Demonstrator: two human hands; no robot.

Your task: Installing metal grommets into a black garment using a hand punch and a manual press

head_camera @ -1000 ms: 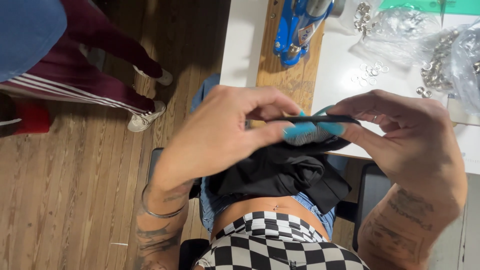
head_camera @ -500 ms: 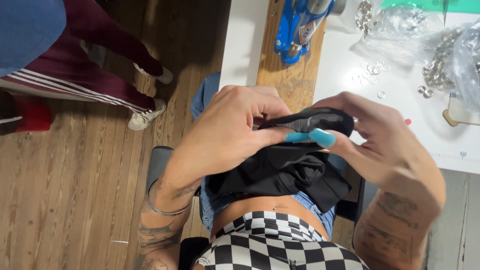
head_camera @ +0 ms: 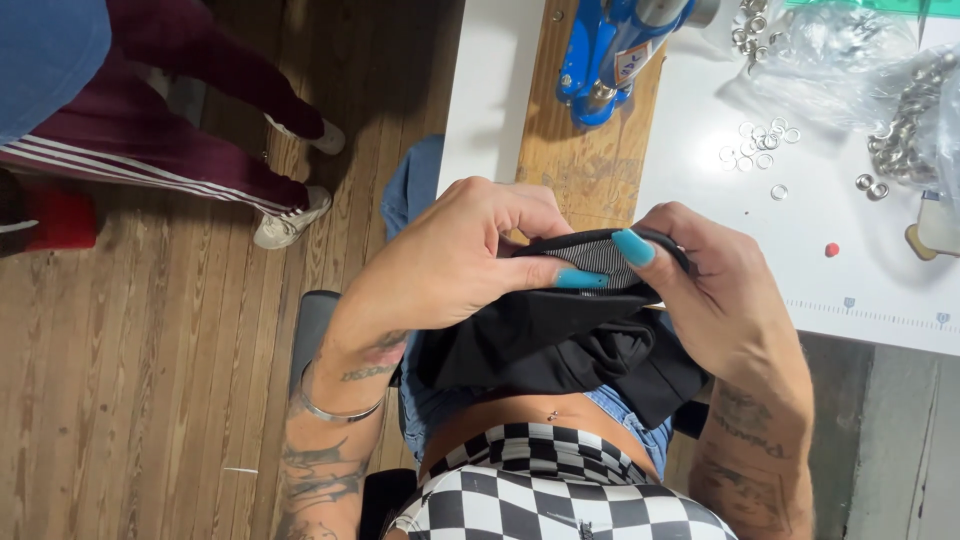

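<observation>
A black fabric piece [head_camera: 560,345] with a ribbed band along its top edge hangs bunched over my lap. My left hand [head_camera: 455,265] pinches the band from the left, thumb on the ribbing. My right hand [head_camera: 715,290] grips the same band from the right, its thumb pressed on top. Both hands sit close together in front of the white table's edge [head_camera: 880,330]. The fingertips behind the cloth are hidden.
A blue press tool [head_camera: 610,55] stands on a wooden board [head_camera: 585,165] on the table. Loose metal rings [head_camera: 760,160] and clear bags of eyelets [head_camera: 850,50] lie at the back right. Another person's legs and white shoes [head_camera: 285,225] stand on the wood floor at left.
The cloth's band has been turned so its ribbed face shows, and my right thumb has shifted on top of it. Both hands stayed in place.
</observation>
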